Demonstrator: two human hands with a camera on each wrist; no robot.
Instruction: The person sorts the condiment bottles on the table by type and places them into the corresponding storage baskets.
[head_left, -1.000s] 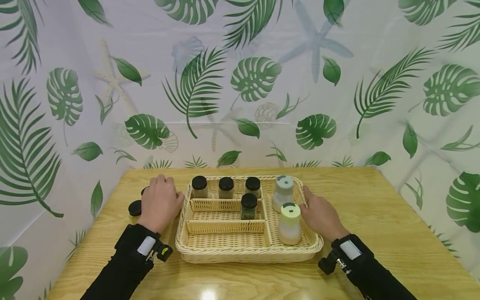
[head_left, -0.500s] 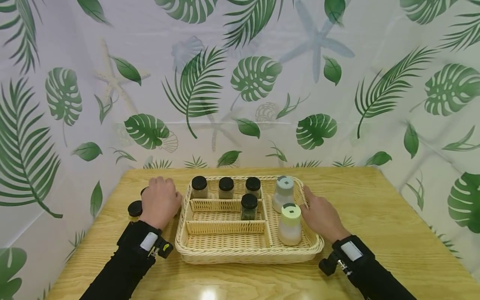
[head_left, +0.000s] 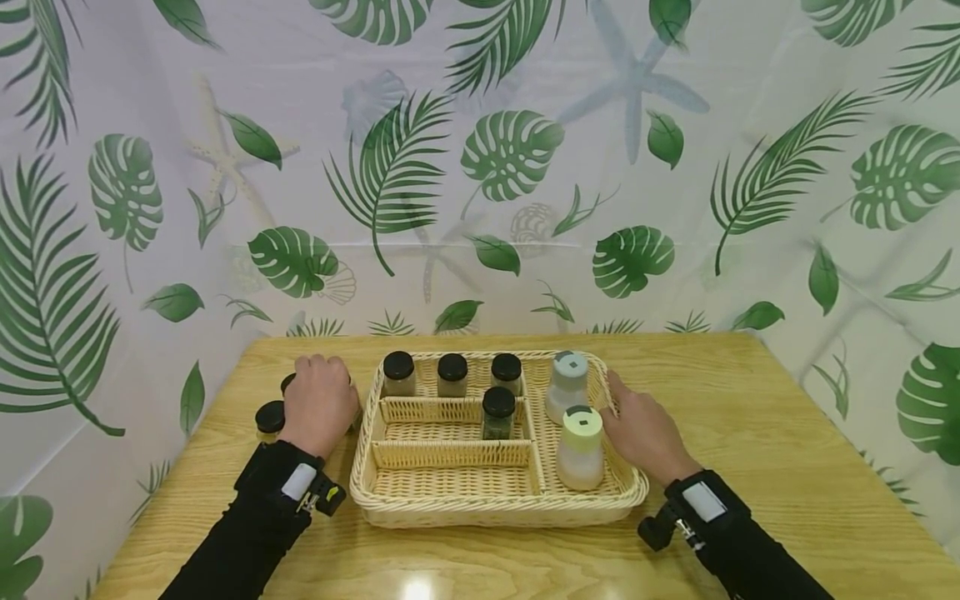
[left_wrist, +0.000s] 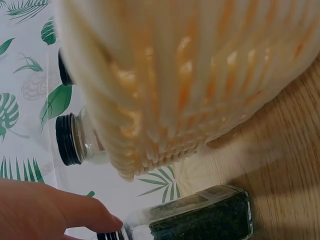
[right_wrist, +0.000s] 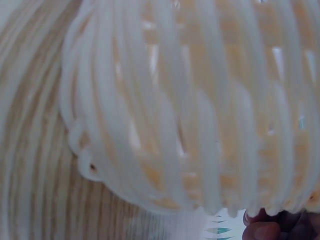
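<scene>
My left hand is just left of the wicker basket. In the left wrist view its thumb lies against the black lid of a glass spice jar filled with dark green flakes, and the other fingers are mostly out of sight. On the other side, my right hand grips the basket's right rim, its fingertips showing past the weave in the right wrist view. Inside the basket, several black-lidded jars stand in the left compartments. A yellow-topped shaker and a grey-topped shaker occupy the right one.
Beyond my left hand, a black-lidded jar stands on the wooden table, with another dark lid partly hidden behind the hand. A leaf-patterned cloth hangs along the table's back edge.
My left hand has drawn slightly left, away from the basket's rim, uncovering a dark edge beside its fingers. The right hand and the basket look unchanged.
</scene>
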